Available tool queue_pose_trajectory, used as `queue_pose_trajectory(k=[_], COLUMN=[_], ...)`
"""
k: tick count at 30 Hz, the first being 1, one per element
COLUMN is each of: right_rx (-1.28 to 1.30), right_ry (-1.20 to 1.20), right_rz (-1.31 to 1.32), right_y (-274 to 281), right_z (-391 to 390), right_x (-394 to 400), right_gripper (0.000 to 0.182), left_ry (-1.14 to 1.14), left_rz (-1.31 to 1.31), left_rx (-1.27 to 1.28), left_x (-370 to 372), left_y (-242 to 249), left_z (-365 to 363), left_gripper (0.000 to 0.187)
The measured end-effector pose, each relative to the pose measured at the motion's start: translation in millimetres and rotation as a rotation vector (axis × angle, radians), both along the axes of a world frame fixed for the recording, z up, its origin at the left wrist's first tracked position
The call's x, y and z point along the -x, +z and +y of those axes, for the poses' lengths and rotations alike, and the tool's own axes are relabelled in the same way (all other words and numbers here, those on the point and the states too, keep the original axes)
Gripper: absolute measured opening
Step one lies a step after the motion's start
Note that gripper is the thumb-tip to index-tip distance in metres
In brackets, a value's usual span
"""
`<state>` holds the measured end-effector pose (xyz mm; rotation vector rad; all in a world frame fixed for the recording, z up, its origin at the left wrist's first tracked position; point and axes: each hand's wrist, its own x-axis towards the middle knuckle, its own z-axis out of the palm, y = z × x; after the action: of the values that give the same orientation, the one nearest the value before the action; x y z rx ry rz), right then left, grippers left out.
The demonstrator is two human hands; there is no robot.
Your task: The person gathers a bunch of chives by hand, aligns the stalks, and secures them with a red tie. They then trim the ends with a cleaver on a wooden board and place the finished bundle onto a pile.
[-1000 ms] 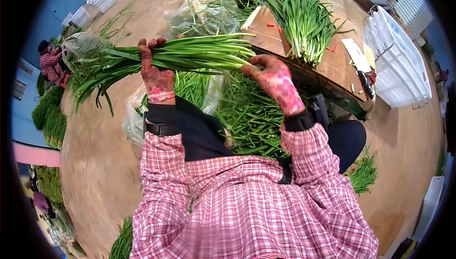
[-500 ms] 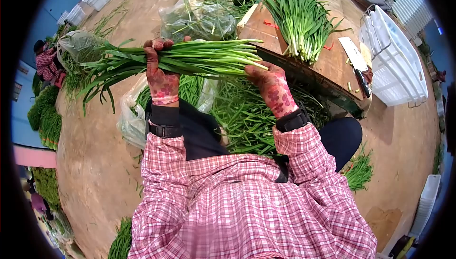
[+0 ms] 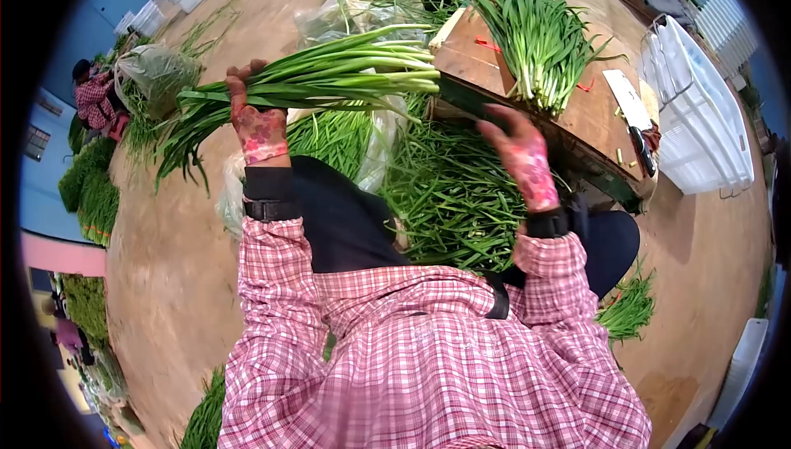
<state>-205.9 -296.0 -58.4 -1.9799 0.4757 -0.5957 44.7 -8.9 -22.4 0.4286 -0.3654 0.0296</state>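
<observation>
My left hand [image 3: 257,115], in a patterned glove, is wrapped round a bunch of long green stalks [image 3: 346,74], held level with the pale ends to the right and the leaves drooping left. Off to the right of the pale ends, my right hand [image 3: 524,156] has its fingers apart and holds nothing. Another bunch [image 3: 540,53] lies on the wooden board [image 3: 470,49], with red ties beside it. At the board's right side are a cleaver [image 3: 624,99] and a black-handled knife [image 3: 641,151]. Loose green leaves [image 3: 461,194] are heaped between my legs.
White crates [image 3: 700,111] stand to the right of the board. Plastic bags [image 3: 354,8] with greens lie beyond it. A person in a checked shirt [image 3: 95,99] sits at the far left, near stacked green bunches [image 3: 86,177]. More greens [image 3: 630,305] lie by my right knee.
My right hand has let go of the stalks' pale ends and moved right and down, its fingers now spread. My left hand has shifted slightly left with the bunch, whose pale ends now fan out.
</observation>
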Motion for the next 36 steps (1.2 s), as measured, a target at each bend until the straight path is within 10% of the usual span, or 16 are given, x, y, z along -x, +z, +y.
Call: queue_pose_trajectory(k=[7,13,18,22,33,36], right_rx=[-0.41,0.331,-0.403,-0.515,-0.084,0.492], right_ry=[-0.026,-0.068,0.225,0.171,0.013,-0.211], right_rz=[-0.45,-0.187,-0.144,-0.046,-0.137,0.658], right_y=[40.1,46.1,37.2,34.2,15.4,-24.4], right_z=[16.5,26.7,24.0,26.7,1.7,-71.7], right_x=[-12.7,-22.1,-23.2,-21.2,1.3,42.3], right_gripper=[0.017,0.023,0.028,0.025,0.015,0.022], left_ry=[-0.31,-0.283,-0.344,-0.394,-0.335,-0.316], left_rz=[-0.122,-0.183,-0.23,-0.24,-0.158,-0.17], left_rx=[0.164,0.098,0.096,0.102,0.063,0.143], left_x=[20.2,42.0,44.7,45.2,40.5,19.3], left_y=[6.1,13.7,9.8,9.0,7.8,10.7], left_z=[-22.7,-37.8,-41.5,-41.9,-25.0,11.7], left_gripper=[0.016,0.017,0.019,0.019,0.019,0.017])
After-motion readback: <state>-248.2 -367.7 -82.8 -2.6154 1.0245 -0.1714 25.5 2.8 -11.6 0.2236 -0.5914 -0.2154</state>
